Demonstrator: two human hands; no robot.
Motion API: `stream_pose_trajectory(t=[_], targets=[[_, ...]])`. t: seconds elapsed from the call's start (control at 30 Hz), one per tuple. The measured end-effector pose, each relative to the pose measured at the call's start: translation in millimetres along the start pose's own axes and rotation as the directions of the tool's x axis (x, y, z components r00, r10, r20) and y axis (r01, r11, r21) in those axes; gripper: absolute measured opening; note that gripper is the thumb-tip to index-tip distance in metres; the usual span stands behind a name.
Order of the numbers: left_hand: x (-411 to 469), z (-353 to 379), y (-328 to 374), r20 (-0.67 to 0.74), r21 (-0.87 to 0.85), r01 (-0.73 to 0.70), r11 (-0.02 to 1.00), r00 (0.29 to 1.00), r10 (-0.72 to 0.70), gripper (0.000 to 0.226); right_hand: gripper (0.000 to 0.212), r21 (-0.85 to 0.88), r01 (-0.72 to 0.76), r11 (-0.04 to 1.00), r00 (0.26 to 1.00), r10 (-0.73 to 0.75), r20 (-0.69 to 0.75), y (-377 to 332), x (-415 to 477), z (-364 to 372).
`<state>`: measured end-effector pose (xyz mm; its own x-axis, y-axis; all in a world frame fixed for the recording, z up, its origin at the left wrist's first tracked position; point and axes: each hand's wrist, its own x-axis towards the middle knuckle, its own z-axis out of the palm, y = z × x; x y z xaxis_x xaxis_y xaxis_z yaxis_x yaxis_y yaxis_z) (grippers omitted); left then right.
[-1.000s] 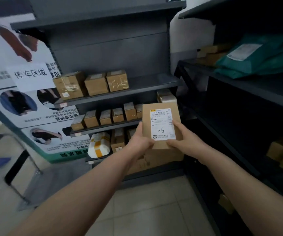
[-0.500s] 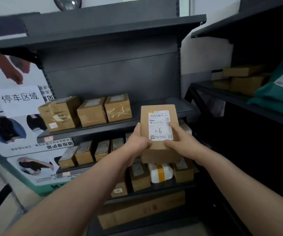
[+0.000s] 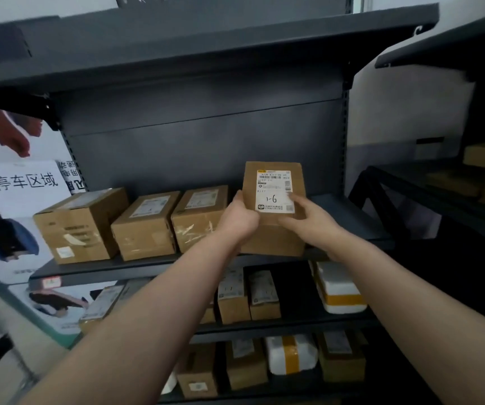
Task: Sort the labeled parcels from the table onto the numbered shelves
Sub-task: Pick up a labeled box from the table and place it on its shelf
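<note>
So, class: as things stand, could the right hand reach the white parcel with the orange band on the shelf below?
Probably not yet: the right hand grips the 1-6 box together with the left hand. The white parcel itself lies unobstructed.

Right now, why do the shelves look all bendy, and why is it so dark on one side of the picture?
Head view: the wide-angle lens bows the top shelf into a curve. Head view: the right-hand rack sits in deep shadow, its boxes hard to make out. Head view: the held parcel, between the left hand and right hand, is sharp enough to read "1-6"; the lower rows are softer.
</note>
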<state>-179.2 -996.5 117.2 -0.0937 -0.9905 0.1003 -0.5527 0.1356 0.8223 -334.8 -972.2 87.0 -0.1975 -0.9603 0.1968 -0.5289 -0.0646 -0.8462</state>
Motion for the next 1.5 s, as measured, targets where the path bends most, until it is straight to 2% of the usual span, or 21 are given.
stream_pose_trajectory(t=[0.03, 0.1, 0.17, 0.23, 0.3, 0.4, 0.5, 0.8, 0.97, 1.07, 1.13, 1.2, 1.33, 1.5], targets=[[12.6, 4.2, -0.1, -0.022, 0.065, -0.015, 0.998, 1.0, 0.017, 0.063, 0.07, -0.028, 0.016, 0.999, 0.999, -0.015, 0.032, 3.7, 12.7, -0.2], [28.8, 12.3, -1.8, -0.008, 0.242, -0.055, 0.969, 0.998, 0.058, 0.054, 0.069, -0.255, 0.091, 0.963, 0.989, -0.057, 0.135, 11.5, 30.9, -0.2], [37.6, 20.6, -5.1, 0.083, 0.483, -0.136, 0.865, 0.991, 0.109, 0.045, 0.066, -0.478, 0.219, 0.851, 0.97, -0.134, 0.205, 20.5, 42.4, 2.5], [45.4, 26.3, -9.3, 0.122, 0.653, -0.211, 0.727, 0.977, 0.175, 0.038, 0.06, -0.56, 0.311, 0.768, 0.95, -0.239, 0.2, 31.2, 51.2, 7.5], [55.6, 28.6, -14.8, 0.094, 0.72, -0.241, 0.651, 0.963, 0.254, 0.039, 0.059, -0.569, 0.358, 0.74, 0.931, -0.328, 0.159, 39.8, 59.1, 12.4], [65.6, 30.3, -22.2, 0.047, 0.722, -0.266, 0.639, 0.94, 0.338, 0.048, 0.06, -0.568, 0.4, 0.72, 0.908, -0.396, 0.137, 45.4, 72.8, 16.8], [72.6, 34.8, -23.2, 0.037, 0.742, -0.276, 0.611, 0.926, 0.375, 0.053, 0.059, -0.556, 0.401, 0.728, 0.907, -0.399, 0.131, 45.7, 87.0, 20.0], [75.6, 44.6, -20.7, -0.004, 0.756, -0.221, 0.617, 0.94, 0.341, 0.055, 0.061, -0.535, 0.4, 0.744, 0.904, -0.418, 0.094, 52.4, 97.7, 29.0], [74.0, 41.4, -15.5, 0.017, 0.752, -0.221, 0.621, 0.948, 0.317, 0.056, 0.066, -0.547, 0.388, 0.742, 0.918, -0.363, 0.159, 47.6, 96.2, 23.3], [69.5, 39.3, -14.2, 0.051, 0.76, -0.218, 0.613, 0.959, 0.278, 0.062, 0.081, -0.599, 0.361, 0.715, 0.933, -0.287, 0.219, 43.2, 92.2, 17.9], [68.6, 36.5, -17.1, 0.059, 0.754, -0.222, 0.619, 0.96, 0.273, 0.066, 0.09, -0.627, 0.333, 0.705, 0.943, -0.254, 0.216, 42.0, 81.9, 13.6], [66.2, 34.2, -23.0, 0.04, 0.743, -0.231, 0.628, 0.952, 0.303, 0.07, 0.09, -0.663, 0.318, 0.678, 0.948, -0.253, 0.195, 42.5, 67.6, 8.3], [49.2, 35.7, -39.6, 0.2, 0.745, -0.404, 0.531, 0.894, 0.4, 0.068, 0.081, -0.738, 0.237, 0.632, 0.971, -0.135, 0.197, 46.2, 35.4, 2.0], [23.1, 39.2, -63.4, 0.39, 0.641, -0.634, 0.432, 0.754, 0.528, 0.068, 0.07, -0.842, 0.067, 0.535, 0.997, -0.068, 0.037, 52.3, -28.3, 14.9]])
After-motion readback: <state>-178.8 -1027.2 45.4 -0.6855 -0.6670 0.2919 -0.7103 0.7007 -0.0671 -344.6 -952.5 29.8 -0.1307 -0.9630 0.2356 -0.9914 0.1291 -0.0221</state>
